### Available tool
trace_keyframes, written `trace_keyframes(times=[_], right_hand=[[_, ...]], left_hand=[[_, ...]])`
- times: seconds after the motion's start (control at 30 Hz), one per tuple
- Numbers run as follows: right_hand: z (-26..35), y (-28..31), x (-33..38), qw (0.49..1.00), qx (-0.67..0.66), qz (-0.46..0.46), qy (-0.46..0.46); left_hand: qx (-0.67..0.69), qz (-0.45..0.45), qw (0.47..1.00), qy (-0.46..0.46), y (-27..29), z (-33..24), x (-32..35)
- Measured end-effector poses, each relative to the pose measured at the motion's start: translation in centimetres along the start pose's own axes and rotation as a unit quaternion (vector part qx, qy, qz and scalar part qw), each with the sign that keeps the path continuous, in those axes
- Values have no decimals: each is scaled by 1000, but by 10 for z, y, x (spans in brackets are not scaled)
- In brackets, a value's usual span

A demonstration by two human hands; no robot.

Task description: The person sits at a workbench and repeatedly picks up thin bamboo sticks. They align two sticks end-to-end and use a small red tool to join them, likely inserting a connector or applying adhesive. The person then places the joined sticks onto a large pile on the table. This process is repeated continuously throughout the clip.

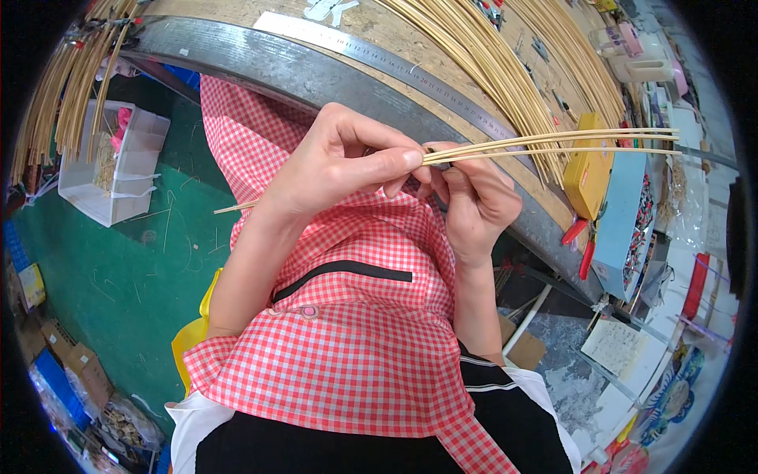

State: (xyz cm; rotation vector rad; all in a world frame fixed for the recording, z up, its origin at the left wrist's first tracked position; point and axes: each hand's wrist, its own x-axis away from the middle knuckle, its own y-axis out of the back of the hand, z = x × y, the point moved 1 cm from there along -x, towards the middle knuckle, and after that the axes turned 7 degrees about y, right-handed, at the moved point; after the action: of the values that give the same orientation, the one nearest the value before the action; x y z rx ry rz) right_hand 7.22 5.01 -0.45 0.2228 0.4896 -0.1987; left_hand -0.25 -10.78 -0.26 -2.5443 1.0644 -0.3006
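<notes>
Sticks point(545, 140), slender, woody, slightly bowed, pinched in left hand point(351, 162)

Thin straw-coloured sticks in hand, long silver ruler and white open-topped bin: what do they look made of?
Thin straw-coloured sticks: probably bamboo or cane, matt, going by the tan colour and gentle bend.
Long silver ruler: likely metal, satin, from its grey sheen.
White open-topped bin: apparently plastic, smooth, from its thin walls.

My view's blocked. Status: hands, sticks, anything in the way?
Left hand pinching thin sticks. Right hand close beside, grip partly hidden. Sticks' far ends pass across yellow box in view; contact unclear.
</notes>
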Motion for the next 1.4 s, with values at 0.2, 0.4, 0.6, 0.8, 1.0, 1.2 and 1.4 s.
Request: trace_keyframes(times=[0.2,0.4,0.6,0.8,1.0,1.2,1.4], right_hand=[[-4,2,-3,999,1,20,47],[-1,4,-10,998,-44,33,38],[-4,11,-17,986,-147,-73,23],[-9,21,-9,971,-205,-121,-34],[-9,36,-10,961,-212,-171,-52],[-18,56,-9,947,-240,-204,-58],[-24,83,-13,931,-255,-257,-45]], left_hand=[[1,-6,1000,-11,0,2,-1],[-19,-6,999,29,4,-3,1],[-86,6,996,6,2,9,-4],[-108,-10,994,-8,1,15,-5],[-220,-99,967,-82,32,-8,3],[-276,-246,919,-137,64,-47,34],[-353,-326,862,-160,82,-66,57]])
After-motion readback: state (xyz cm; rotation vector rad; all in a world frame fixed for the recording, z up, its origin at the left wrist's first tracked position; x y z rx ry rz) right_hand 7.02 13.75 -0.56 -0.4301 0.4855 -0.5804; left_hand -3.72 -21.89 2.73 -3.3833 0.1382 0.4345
